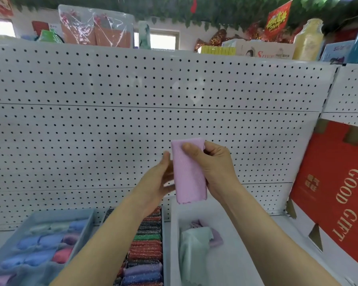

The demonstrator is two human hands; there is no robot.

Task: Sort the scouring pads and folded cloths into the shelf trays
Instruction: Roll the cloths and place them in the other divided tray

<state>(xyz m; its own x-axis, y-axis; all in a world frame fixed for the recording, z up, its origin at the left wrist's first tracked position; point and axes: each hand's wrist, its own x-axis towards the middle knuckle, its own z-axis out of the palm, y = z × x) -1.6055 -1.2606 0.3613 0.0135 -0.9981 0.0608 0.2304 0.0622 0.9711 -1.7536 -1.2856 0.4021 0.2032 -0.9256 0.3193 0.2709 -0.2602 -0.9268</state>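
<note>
Right hand (214, 169) pinched folded pink textured cloth (188, 172) upright above white tray (174, 234); left hand (157, 180), fingers straight, touched its side.

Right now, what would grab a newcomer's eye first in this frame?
The pink cloth, held up at centre before the white pegboard: the right hand pinches it, the left hand touches its left edge. Below, glittery pads fill the middle row, between a blue tray of folded cloths on the left and a white tray with a few loose cloths. A red box reading GOOD GIFT stands far right.
</note>
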